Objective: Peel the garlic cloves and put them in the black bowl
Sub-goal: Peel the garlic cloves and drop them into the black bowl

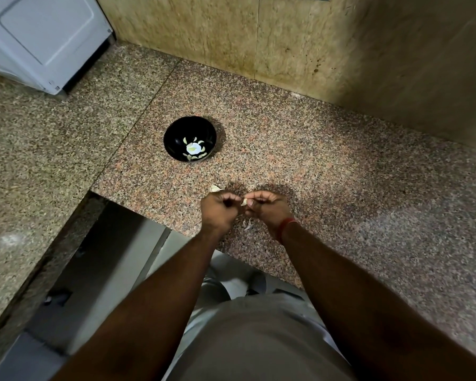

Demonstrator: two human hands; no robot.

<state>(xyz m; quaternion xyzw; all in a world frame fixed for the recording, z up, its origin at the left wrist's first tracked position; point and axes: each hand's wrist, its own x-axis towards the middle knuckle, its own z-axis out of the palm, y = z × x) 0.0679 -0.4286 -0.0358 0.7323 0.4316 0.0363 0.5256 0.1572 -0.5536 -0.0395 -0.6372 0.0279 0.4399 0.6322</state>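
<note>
A home kitchen, by the look of it; the hands (pixel 245 209) work over a speckled granite counter (pixel 327 166) that bends in an L around them; beyond them rise tan stone wall slabs (pixel 286 37); far to their upper left stands a white appliance (pixel 41 37); just ahead sits a black bowl (pixel 173 136) holding peeled garlic (pixel 193 148).

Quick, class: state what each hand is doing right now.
Left hand: fingers curled, pinching the garlic clove.
Right hand: fingers curled, pinching the same garlic clove.
</note>
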